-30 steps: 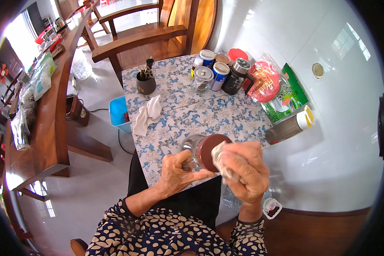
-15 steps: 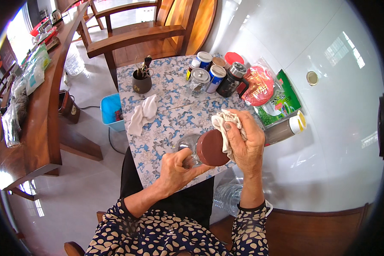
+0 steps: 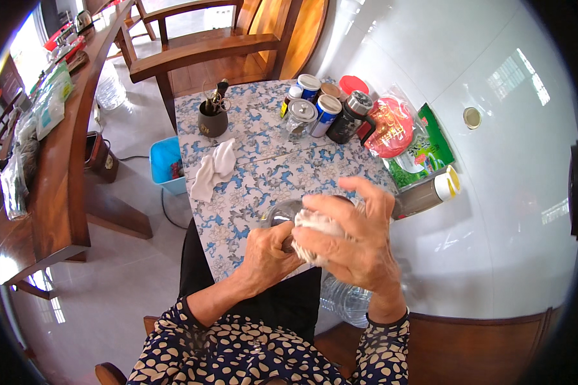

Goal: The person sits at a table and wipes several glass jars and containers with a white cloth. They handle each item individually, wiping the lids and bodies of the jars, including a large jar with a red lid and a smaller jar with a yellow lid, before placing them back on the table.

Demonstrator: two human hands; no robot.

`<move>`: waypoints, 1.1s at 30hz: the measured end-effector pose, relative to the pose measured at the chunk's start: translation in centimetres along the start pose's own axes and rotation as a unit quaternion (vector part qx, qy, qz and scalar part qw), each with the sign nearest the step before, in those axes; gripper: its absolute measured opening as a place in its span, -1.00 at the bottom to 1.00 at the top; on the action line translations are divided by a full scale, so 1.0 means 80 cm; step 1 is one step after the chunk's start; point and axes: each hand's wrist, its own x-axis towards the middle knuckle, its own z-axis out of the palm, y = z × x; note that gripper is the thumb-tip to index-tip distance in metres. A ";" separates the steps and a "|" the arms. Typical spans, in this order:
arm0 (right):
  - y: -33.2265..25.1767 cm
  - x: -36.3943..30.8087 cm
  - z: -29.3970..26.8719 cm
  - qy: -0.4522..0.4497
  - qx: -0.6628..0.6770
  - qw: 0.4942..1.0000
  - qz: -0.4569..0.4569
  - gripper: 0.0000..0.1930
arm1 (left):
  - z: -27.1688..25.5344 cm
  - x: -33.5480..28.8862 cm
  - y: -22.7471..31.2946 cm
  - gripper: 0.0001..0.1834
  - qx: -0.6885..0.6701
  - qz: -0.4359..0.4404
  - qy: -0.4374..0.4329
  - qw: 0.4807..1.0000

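Observation:
My left hand point(image 3: 266, 253) is closed round a clear jar point(image 3: 279, 213), held tilted above the near edge of a small table point(image 3: 250, 167) with a blue-flowered cover. My right hand point(image 3: 363, 247) presses a crumpled white cloth point(image 3: 313, 232) over the jar's lid end; its fingers are bent over the cloth, some raised and slightly blurred. Most of the brown lid is hidden behind that hand and the cloth. A second white cloth point(image 3: 214, 169) lies on the table to the left, beyond my left hand.
Farther back stand a dark cup point(image 3: 212, 122) holding scissors, a glass jar point(image 3: 298, 120), several canisters and a black flask point(image 3: 349, 122). Along the wall lie a red package point(image 3: 392, 127), a green packet point(image 3: 438, 138) and a bottle point(image 3: 424, 197). A blue bin point(image 3: 167, 165) stands left.
My right hand and its cloth have moved left across the lid, from its right side toward my left hand. The lid, visible before, is now mostly covered. My left hand keeps its hold.

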 end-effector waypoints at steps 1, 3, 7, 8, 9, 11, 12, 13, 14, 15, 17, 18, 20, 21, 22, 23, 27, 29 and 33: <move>0.004 0.004 -0.003 -0.008 -0.008 1.000 0.006 -0.66 | 0.002 0.001 0.000 -0.67 -0.002 0.001 -0.002 1.000; 0.011 0.004 -0.002 -0.035 0.037 0.998 0.036 -0.59 | 0.005 0.001 0.002 -0.65 -0.012 0.001 0.000 1.000; 0.017 0.008 0.001 -0.037 0.096 0.992 0.067 -0.60 | 0.001 0.002 0.009 -0.60 0.032 -0.008 -0.005 0.999; 0.018 0.011 0.002 -0.036 0.099 0.992 0.068 -0.60 | 0.003 0.001 0.006 -0.58 0.029 -0.005 0.000 1.000; 0.020 0.013 0.003 -0.031 0.111 0.989 0.092 -0.63 | 0.007 -0.001 0.001 -0.56 0.025 -0.003 0.005 1.000; 0.026 0.014 0.006 -0.018 0.137 0.981 0.134 -0.69 | 0.009 -0.002 0.001 -0.52 0.035 0.003 0.015 0.999; 0.028 0.014 0.007 -0.010 0.146 0.975 0.164 -0.74 | 0.008 -0.002 0.002 -0.50 0.046 0.005 0.019 0.999; 0.030 0.012 0.008 0.007 0.190 0.953 0.235 -0.74 | 0.009 -0.001 0.004 -0.48 0.056 0.008 0.021 0.998; 0.034 0.009 0.010 0.024 0.232 0.923 0.304 -0.73 | 0.008 -0.001 0.007 -0.53 0.062 0.007 0.008 0.998; 0.037 0.005 0.012 0.042 0.273 0.887 0.371 -0.73 | 0.006 -0.002 0.009 -0.58 0.068 0.006 -0.006 0.998; 0.039 -0.002 0.015 0.062 0.289 0.895 0.334 -0.73 | 0.004 -0.002 0.010 -0.62 0.069 0.003 -0.019 0.997; 0.037 -0.007 0.015 0.079 0.281 0.906 0.307 -0.74 | 0.005 -0.002 0.009 -0.62 0.062 0.002 -0.022 0.998; 0.029 -0.015 0.012 0.067 0.281 0.920 0.265 -0.76 | 0.002 -0.003 0.007 -0.62 0.058 -0.001 -0.021 0.998; 0.025 -0.015 0.009 0.068 0.269 0.938 0.207 -0.74 | 0.000 -0.003 0.007 -0.62 0.057 -0.001 -0.020 0.998; 0.021 -0.016 0.004 0.069 0.254 0.953 0.152 -0.72 | 0.000 -0.004 0.008 -0.62 0.053 -0.001 -0.022 0.998; 0.019 -0.018 0.001 0.070 0.238 0.964 0.097 -0.70 | 0.000 -0.003 0.009 -0.59 0.042 -0.009 -0.017 0.999; 0.024 -0.031 -0.006 0.012 0.241 0.970 0.001 -0.58 | -0.002 -0.001 0.009 -0.53 0.036 -0.012 -0.005 0.999; 0.028 -0.031 -0.004 0.015 0.259 0.966 0.001 -0.58 | -0.005 0.000 0.011 -0.55 0.055 0.003 -0.014 0.998; 0.029 -0.027 0.006 0.030 0.274 0.958 0.075 -0.61 | -0.003 -0.002 0.009 -0.55 0.040 -0.012 -0.010 0.999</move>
